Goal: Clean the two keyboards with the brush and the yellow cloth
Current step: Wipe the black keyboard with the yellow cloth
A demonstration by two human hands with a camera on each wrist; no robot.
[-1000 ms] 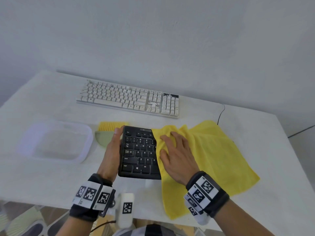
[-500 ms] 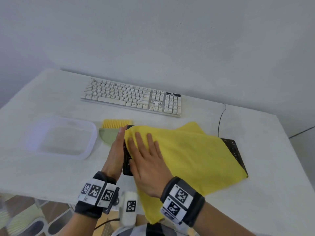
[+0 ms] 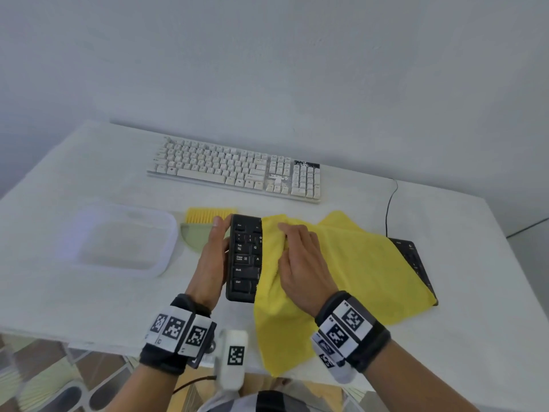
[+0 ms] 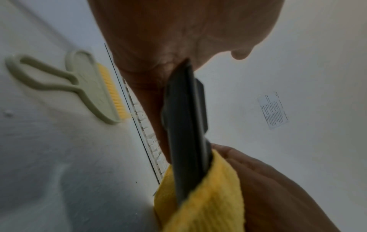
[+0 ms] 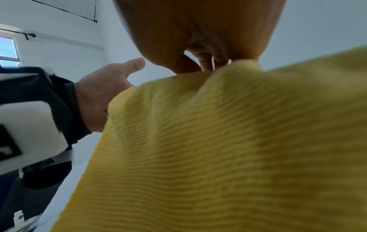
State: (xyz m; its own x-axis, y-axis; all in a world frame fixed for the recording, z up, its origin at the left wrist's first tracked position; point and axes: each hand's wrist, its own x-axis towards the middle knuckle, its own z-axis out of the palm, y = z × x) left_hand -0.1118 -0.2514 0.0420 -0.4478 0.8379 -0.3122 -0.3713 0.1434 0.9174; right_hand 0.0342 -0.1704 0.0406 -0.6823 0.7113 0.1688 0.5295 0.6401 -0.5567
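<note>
The black keyboard [image 3: 244,257] lies near the table's front edge, and the yellow cloth [image 3: 356,269] is draped over its middle. Only its left keys and right end [image 3: 413,260] show. My left hand [image 3: 218,242] grips its left end, thumb at the top corner; the edge [image 4: 186,125] runs into my palm. My right hand [image 3: 297,251] presses the cloth [image 5: 218,141] onto the keys with bent fingers [image 5: 206,61] that bunch the fabric. The white keyboard [image 3: 237,171] lies at the back. The brush [image 3: 208,224], pale green with yellow bristles, lies left of the black keyboard.
A clear plastic tub [image 3: 118,236] sits on the left of the white table [image 3: 475,292]. A black cable [image 3: 389,203] runs from the keyboard toward the back right. The cloth's near corner hangs over the front edge.
My right hand slid the cloth left over the whole left end, then back right, so the left keys show again. Its fingers went from flat to bent. The left hand kept its hold.
</note>
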